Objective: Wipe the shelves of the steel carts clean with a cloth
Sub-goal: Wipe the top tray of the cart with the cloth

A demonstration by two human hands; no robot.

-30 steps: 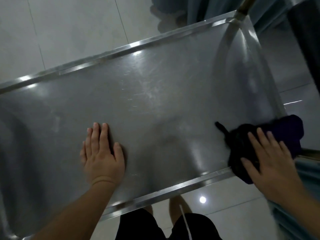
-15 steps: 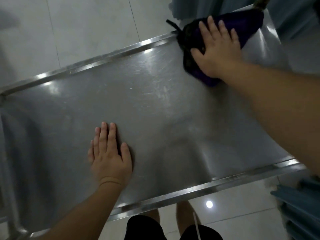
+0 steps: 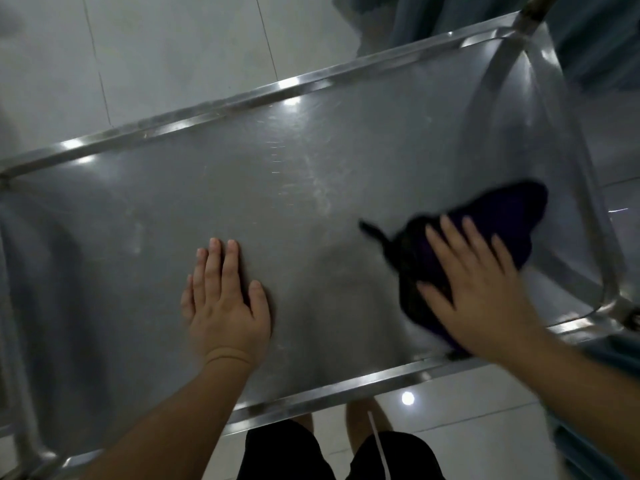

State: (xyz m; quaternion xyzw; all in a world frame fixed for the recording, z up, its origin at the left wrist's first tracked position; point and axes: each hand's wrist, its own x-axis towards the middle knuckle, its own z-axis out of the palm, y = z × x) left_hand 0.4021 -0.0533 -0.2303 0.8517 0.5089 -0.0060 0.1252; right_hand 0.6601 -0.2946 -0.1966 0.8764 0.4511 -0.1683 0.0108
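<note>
Pale floor tiles (image 3: 156, 57) lie under and around the steel cart, whose top shelf (image 3: 311, 161) fills most of what I see, its raised rim catching spots of light along the far and near edges. My left hand (image 3: 225, 303) lies flat on the shelf, well to the left of my grip on the cloth; its fingers are straight and close together, the thumb out to the side, holding nothing, and the palm presses the metal. Between that hand and my grip the bare steel shows faint scratches and a pale smear. My right hand (image 3: 485, 289) presses down on the dark cloth (image 3: 498, 216), fingers spread and nearly straight across its top, not curled round it. The cloth is bunched, blurred with motion, and sticks out beyond my fingertips toward the far right, with a thin dark tail poking out to the left of my grip. It lies on the shelf close to the near rim and the right end rail (image 3: 588, 188). Blue fabric (image 3: 588, 36) hangs beyond the far right corner.
</note>
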